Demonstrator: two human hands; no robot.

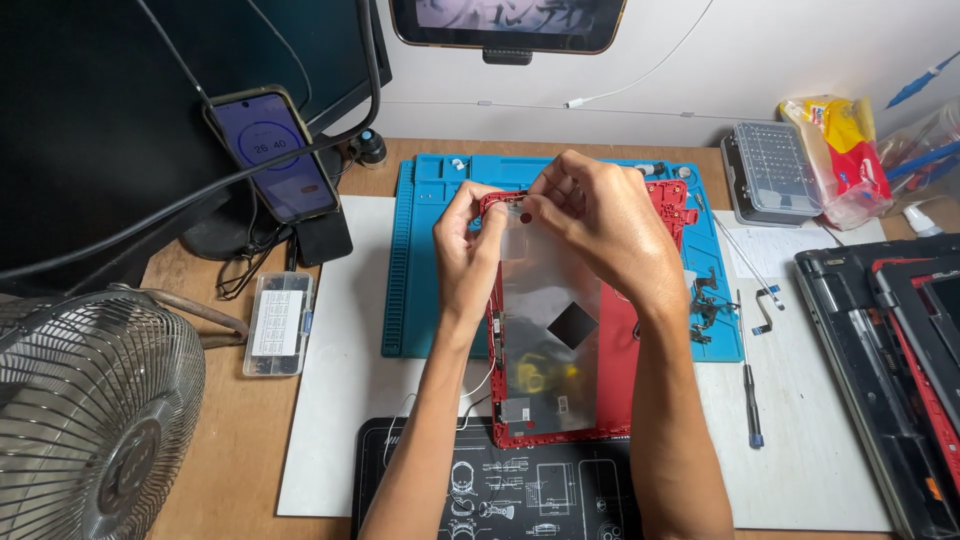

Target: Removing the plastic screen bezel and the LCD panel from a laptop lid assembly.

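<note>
Two hands pinch the top edge of the red cover [610, 350] on the blue mat [420, 250]: left hand [470, 245] and right hand [590, 215] both closed on it; hard pulling could crack that thin frame

One camera sits on my head, looking steeply down and forward over the bench [250, 420], close enough that my forearms enter from the bottom edge and the back wall [760, 50] tops the view.
</note>
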